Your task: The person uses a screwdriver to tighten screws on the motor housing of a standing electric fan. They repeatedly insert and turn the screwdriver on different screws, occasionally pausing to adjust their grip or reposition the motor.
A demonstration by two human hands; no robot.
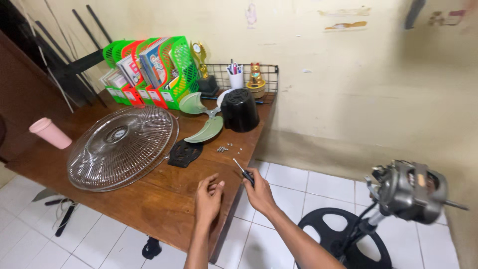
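Held in the closed right hand at lower centre is a small screwdriver, its tip raised over the tabletop edge. Beside it, the left hand is rested empty on the wood, fingers loosely curled. Loose screws are seen just beyond.

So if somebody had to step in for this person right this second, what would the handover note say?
Right hand: closed around a small black-handled screwdriver, tip pointing up toward the table.
Left hand: empty, fingers curled, resting on the brown wooden table near its edge.
On the table: round wire fan grille, pale green three-blade fan propeller, black plastic motor cover, flat black plastic plate, small heap of silver screws.
On the floor at right: bare grey fan motor on its stand with round black base.
Done: fan stripped down to the motor.
Left: nothing reassembled; all removed parts lie loose.
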